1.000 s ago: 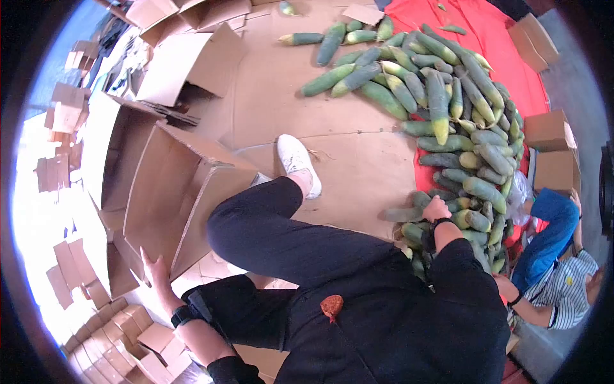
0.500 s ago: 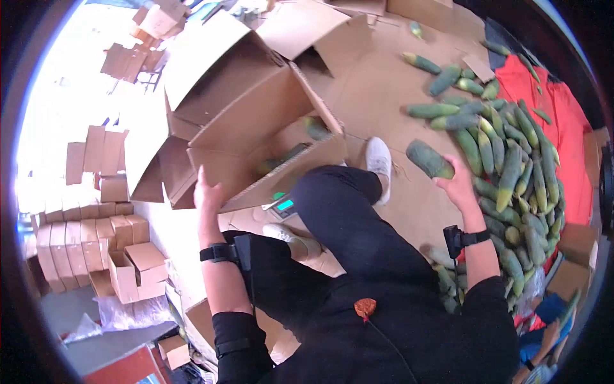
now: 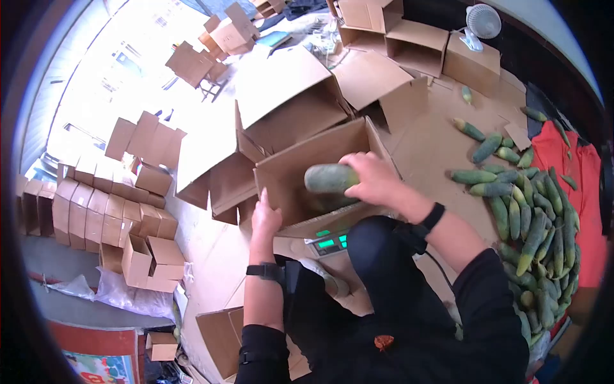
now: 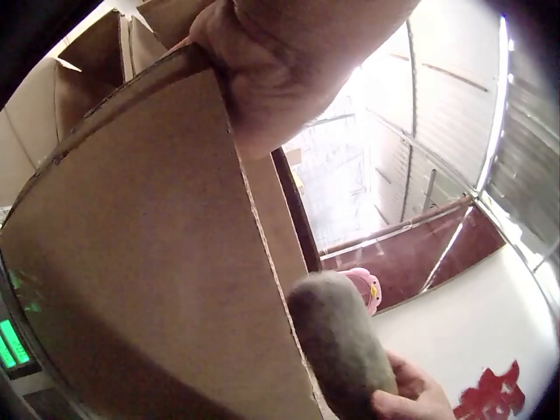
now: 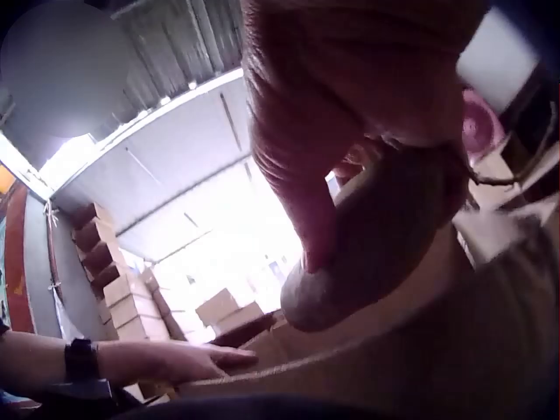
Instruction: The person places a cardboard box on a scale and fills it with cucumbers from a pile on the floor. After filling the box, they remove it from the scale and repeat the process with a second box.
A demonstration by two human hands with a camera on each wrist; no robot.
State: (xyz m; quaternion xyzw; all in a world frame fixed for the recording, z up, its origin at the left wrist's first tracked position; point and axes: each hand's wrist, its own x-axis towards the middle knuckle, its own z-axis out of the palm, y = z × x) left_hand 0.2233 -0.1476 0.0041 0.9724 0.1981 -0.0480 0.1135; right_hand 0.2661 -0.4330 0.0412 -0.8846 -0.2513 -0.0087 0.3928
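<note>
My right hand (image 3: 376, 180) grips a thick green radish (image 3: 329, 178) by one end, over the opening of a cardboard box (image 3: 313, 228). The radish lies roughly level; more green shows in the box below, partly hidden by it. My left hand (image 3: 265, 217) rests on the box's near left corner, fingers extended along the rim. In the left wrist view the palm lies over the top edge of the box wall (image 4: 157, 219). Under the box's front side sits a scale (image 3: 327, 244) with lit green digits.
A big heap of green radishes (image 3: 537, 230) lies on the right by a red cloth (image 3: 563, 160). Other open cartons (image 3: 288, 96) stand just behind the box. Stacked boxes (image 3: 96, 211) line the left, and a small white fan (image 3: 483, 22) stands at the back.
My right hand has picked up a radish from the heap and carried it left over the box. The left hand stays at the box's corner. The head view has turned left.
</note>
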